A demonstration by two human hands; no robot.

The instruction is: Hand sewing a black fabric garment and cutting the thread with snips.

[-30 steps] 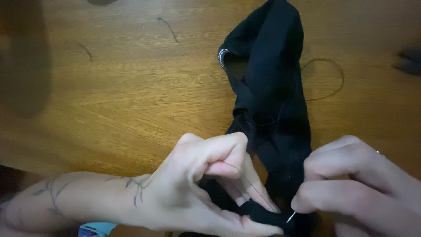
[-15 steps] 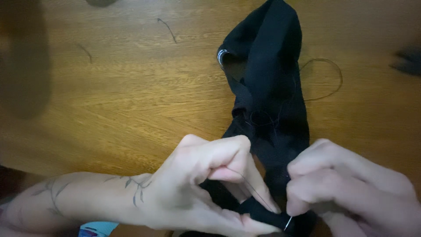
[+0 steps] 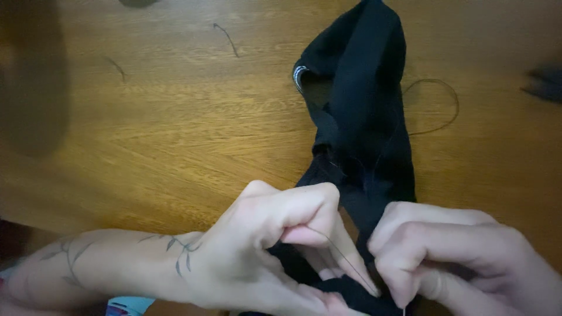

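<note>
Since the earlier frames the right hand has slid leftward and curled tighter, closing up against the left hand at the near edge of the table. Its grip is narrow, thumb and forefinger pinched on a thin silver sewing needle whose tip just shows below the fingers. The left hand's grip is also closed, thumb and fingers pinching the lower end of the crumpled black fabric garment, with a fine dark thread running across its fingers toward the right hand. The garment stretches from both hands up toward the far edge of the brown wooden table. A loose loop of dark thread lies just beside the garment's right side.
</note>
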